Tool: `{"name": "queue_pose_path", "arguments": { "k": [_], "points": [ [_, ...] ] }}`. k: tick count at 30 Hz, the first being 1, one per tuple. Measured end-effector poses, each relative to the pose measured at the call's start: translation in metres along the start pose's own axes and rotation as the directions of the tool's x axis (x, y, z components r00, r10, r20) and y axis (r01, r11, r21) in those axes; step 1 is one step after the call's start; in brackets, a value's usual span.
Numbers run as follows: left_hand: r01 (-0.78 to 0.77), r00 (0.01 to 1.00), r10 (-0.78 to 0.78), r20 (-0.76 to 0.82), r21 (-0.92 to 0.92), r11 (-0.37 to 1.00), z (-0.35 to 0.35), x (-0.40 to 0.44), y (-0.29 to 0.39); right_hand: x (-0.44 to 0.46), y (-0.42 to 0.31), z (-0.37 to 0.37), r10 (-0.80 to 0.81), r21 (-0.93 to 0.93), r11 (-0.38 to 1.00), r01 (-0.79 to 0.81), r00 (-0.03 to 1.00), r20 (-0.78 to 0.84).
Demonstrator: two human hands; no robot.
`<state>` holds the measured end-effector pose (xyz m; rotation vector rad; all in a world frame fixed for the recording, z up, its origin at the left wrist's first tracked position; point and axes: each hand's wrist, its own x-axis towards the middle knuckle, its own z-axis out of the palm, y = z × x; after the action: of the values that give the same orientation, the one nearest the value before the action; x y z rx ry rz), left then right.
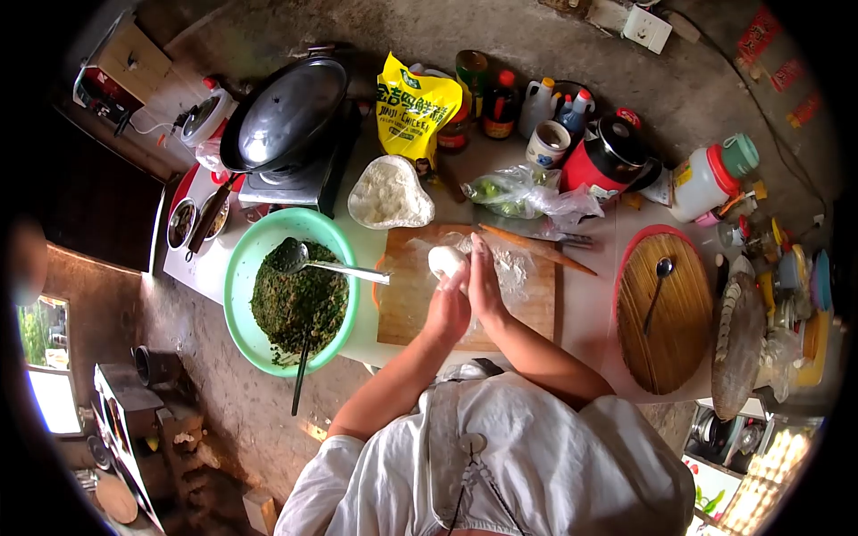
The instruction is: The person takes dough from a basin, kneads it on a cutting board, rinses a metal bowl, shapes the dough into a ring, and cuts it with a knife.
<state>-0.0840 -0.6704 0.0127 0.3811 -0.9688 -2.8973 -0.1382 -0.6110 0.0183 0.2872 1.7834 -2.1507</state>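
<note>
A pale ball of dough sits at the fingers of my left hand, which is closed around its lower side. My right hand is upright beside it, fingers stretched out and held together, its palm facing the left hand. Both hands are over a floured wooden board. Behind the hands, a wooden rolling pin lies slanted across the board's back right part. A green basin at the left holds chopped green filling with a metal spoon in it.
A bowl of flour stands behind the board. A wok with a lid is at the back left. Bottles, a red kettle and a plastic bag line the back. A round wooden board with a spoon is at the right.
</note>
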Motion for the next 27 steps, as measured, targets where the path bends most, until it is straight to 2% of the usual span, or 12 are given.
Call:
{"name": "queue_pose_path", "arguments": {
  "k": [2, 4, 6, 8, 9, 10, 12, 16, 19, 20, 22, 27],
  "points": [
    [0.085, 0.994, -0.087, 0.062, 0.026, 0.996, -0.01, -0.006, -0.002, -0.005, -0.037, 0.014, 0.418, 0.314, 0.837, -0.448, 0.894, 0.161],
    [0.084, 0.996, -0.086, 0.031, 0.072, 0.994, -0.015, -0.006, 0.0, -0.009, -0.013, 0.002, 0.374, 0.032, 0.905, -0.425, 0.828, 0.419],
    [0.158, 0.986, -0.158, -0.06, -0.018, 0.987, -0.033, 0.009, -0.001, -0.039, -0.001, 0.022, -0.034, -0.167, 0.982, 0.091, 0.948, 0.317],
    [0.195, 0.967, -0.227, -0.116, -0.241, 0.951, -0.015, 0.004, 0.016, -0.043, 0.01, 0.03, -0.275, -0.347, 0.871, 0.347, 0.931, 0.241],
    [0.192, 0.979, -0.201, 0.009, -0.343, 0.919, -0.013, 0.002, 0.015, -0.034, 0.012, 0.029, -0.315, -0.416, 0.835, 0.361, 0.933, 0.177],
    [0.196, 0.977, -0.197, 0.088, 0.016, 0.98, -0.012, -0.006, 0.017, -0.011, 0.016, 0.022, -0.272, -0.441, 0.849, 0.293, 0.956, 0.111],
    [0.097, 0.981, -0.11, 0.157, 0.085, 0.992, -0.002, -0.01, 0.013, 0.023, 0.032, 0.011, -0.224, -0.475, 0.845, 0.247, 0.969, 0.104],
    [0.09, 0.992, -0.097, -0.075, -0.083, 0.992, -0.029, -0.003, -0.004, -0.037, 0.009, 0.026, -0.187, -0.309, 0.919, 0.243, 0.962, 0.2],
    [0.093, 0.982, -0.07, -0.173, 0.129, 0.987, -0.037, 0.002, 0.011, -0.061, -0.006, 0.027, -0.21, -0.313, 0.888, 0.336, 0.903, 0.375],
    [0.09, 0.986, -0.074, -0.151, 0.101, 0.991, -0.047, 0.005, 0.011, -0.048, 0.027, 0.03, -0.41, -0.276, 0.822, 0.497, 0.855, 0.317],
    [0.005, 0.997, 0.0, -0.083, 0.056, 0.998, -0.048, 0.003, 0.01, -0.035, 0.013, 0.015, 0.004, -0.461, 0.876, 0.14, 0.955, 0.297],
    [0.104, 0.992, -0.101, -0.077, 0.03, 0.994, -0.031, 0.014, 0.032, -0.037, -0.014, 0.006, 0.065, -0.688, 0.715, 0.128, 0.967, 0.247]
  ]
}}
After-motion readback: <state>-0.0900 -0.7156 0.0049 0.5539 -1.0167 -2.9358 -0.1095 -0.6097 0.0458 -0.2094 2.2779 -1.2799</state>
